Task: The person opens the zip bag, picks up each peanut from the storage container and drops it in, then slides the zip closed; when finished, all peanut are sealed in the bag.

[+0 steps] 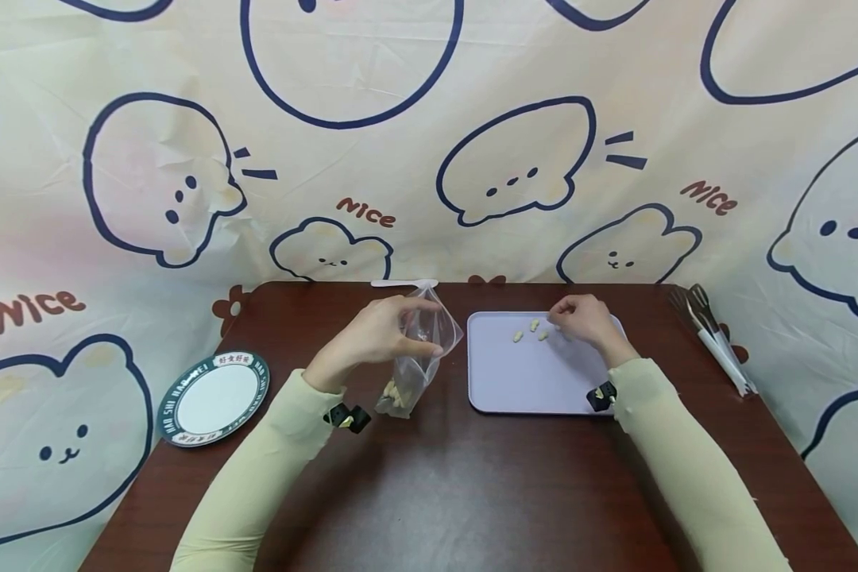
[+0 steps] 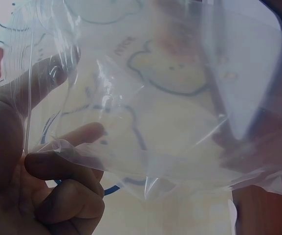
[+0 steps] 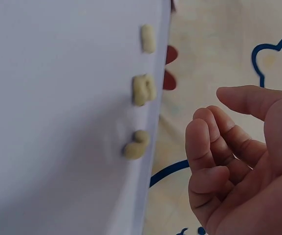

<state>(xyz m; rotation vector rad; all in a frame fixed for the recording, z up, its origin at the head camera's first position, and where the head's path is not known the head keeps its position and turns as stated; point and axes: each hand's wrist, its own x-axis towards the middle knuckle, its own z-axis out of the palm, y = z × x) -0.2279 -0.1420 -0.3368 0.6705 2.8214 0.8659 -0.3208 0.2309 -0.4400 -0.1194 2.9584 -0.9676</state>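
My left hand grips a clear plastic zip bag near its mouth, with thumb and fingers spread apart along the edge. Several pale pieces lie in the bag's lower end. In the left wrist view the bag's film stretches across, and curled fingers pinch its rim. Over the back right of a pale lilac tray is my right hand. Its fingers are loosely bent, thumb apart, with nothing visible between them. Knobbly, peanut-like yellowish pieces lie on the tray beside it.
A white plate with a green lettered rim lies at the table's left edge. Kitchen utensils with white handles, one a whisk, lie at the right edge. A thin white object rests at the back edge, before a patterned cloth.
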